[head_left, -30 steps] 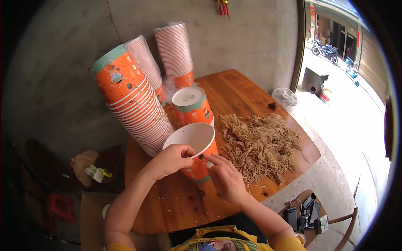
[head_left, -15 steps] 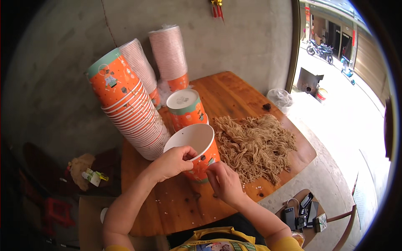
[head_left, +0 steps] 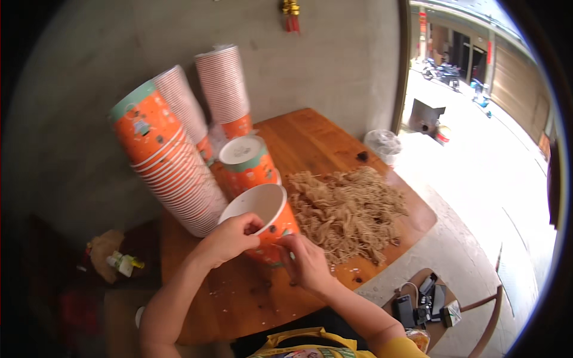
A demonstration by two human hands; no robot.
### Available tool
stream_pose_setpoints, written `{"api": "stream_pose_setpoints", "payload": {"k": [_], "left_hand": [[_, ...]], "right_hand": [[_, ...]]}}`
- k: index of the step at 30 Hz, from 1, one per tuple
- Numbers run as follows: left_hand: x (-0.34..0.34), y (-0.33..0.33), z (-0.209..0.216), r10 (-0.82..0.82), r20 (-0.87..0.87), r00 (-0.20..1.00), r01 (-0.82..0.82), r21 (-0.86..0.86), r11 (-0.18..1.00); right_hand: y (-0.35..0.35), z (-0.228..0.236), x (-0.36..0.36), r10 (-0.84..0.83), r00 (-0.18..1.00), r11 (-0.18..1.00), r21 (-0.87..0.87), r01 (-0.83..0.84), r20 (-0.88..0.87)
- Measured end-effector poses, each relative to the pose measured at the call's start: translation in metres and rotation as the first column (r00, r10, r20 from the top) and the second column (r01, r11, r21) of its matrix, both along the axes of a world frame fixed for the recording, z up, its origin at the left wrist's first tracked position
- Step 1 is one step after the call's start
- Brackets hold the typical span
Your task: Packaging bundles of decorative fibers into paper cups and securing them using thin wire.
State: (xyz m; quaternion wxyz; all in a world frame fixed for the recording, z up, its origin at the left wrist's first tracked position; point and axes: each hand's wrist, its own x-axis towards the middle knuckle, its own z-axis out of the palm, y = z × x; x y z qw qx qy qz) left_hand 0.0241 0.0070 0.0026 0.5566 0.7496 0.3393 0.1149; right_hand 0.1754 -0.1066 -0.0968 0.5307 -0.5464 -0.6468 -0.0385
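An orange paper bucket [head_left: 279,225] with a white inside stands upright at the near middle of the wooden table [head_left: 262,298]. My left hand [head_left: 230,240] is closed over its near rim, fingertips reaching just inside. Close against the bucket's right side, my right hand [head_left: 305,262] is pinched; a small pale bit shows at its fingertips, too small to name. Right of the bucket lies a heap of tan yarn-like strands [head_left: 352,212]. Behind the bucket, another paper bucket [head_left: 250,173] stands upside down, its white base [head_left: 242,149] up.
A tall leaning stack of orange buckets [head_left: 173,161] rises at the left, with two more wrapped stacks [head_left: 222,83] behind. Small white crumbs dot the table. A wooden chair [head_left: 412,286] at the lower right carries phones and other devices [head_left: 425,307]. Beyond a doorway lies a bright street.
The whole view has shifted, so everything sits slightly further left and lower. My left hand keeps the bucket's rim, and the right stays pinched beside its wall.
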Motion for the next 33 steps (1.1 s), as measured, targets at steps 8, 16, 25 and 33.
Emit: {"api": "stream_pose_setpoints", "payload": {"k": [8,16,25,33], "left_hand": [[0.009,-0.010,0.004,-0.034,0.059,0.998,0.038,-0.057,0.998],[0.009,-0.015,0.004,-0.050,0.065,0.997,0.053,-0.047,0.997],[0.009,-0.015,-0.002,-0.080,0.093,0.992,0.087,-0.074,0.994],[0.013,-0.007,-0.013,-0.164,0.047,0.985,0.168,-0.109,0.980]], "right_hand": [[0.003,0.017,-0.001,-0.168,0.983,0.982,0.099,0.160,0.077],[0.005,0.017,-0.001,-0.180,0.976,0.979,0.121,0.165,0.119],[0.006,0.017,-0.001,-0.185,0.973,0.978,0.127,0.167,0.140],[-0.003,-0.001,0.002,-0.200,0.975,0.980,0.040,0.197,0.093]]}}
